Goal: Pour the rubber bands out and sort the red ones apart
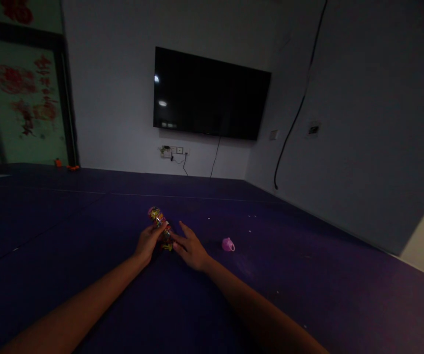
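Since the clear, colourfully filled jar looks light, stiff and slick, I'd grip its middle, where my left hand curls round it, left of the pink cap; my right hand is half-spread against it, its hold impossible to tell.

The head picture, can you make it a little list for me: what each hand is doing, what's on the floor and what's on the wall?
Left hand: holding a clear tube with colourful bits inside
Right hand: by the tube's nearer end; whether it grips is unclear
Floor: purple, with a pink thing with a loop right of the right hand, not touching it
Wall: big dark TV
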The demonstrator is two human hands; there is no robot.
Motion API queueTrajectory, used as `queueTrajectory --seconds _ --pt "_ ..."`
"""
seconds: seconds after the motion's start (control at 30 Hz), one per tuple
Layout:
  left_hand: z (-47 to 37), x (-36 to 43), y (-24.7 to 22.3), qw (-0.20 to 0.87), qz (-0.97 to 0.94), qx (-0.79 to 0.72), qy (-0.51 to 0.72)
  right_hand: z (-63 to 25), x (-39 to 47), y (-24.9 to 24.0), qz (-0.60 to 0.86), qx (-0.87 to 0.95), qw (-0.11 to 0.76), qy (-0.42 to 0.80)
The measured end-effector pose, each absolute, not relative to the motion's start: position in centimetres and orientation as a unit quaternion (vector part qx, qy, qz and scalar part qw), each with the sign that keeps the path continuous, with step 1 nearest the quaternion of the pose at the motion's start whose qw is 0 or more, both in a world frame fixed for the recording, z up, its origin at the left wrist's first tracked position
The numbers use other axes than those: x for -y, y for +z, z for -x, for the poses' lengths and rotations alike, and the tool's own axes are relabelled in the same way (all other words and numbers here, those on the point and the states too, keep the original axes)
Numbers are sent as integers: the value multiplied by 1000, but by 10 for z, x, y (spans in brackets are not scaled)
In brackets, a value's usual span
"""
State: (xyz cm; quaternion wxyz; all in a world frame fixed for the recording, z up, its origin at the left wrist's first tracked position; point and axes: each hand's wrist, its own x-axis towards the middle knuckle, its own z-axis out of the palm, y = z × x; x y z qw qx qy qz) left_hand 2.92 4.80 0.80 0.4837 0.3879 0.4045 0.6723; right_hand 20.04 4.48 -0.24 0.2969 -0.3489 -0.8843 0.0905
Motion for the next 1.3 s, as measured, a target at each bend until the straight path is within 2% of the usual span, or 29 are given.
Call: queueTrajectory --seconds 0.17,0.37,1.03,1.3 --pt "-30 -44 11 490 -425 -419 636 -197 -42 -4 366 900 220 86" --pt "-33 -38 13 473 -452 -425 626 -194 -40 -2 385 900 189 78" --pt "-31 -44 7 426 -427 -439 666 -195 -37 5 430 878 175 112" --pt "-29 -45 8 408 -423 -445 675 -194 -36 2 430 876 200 89"
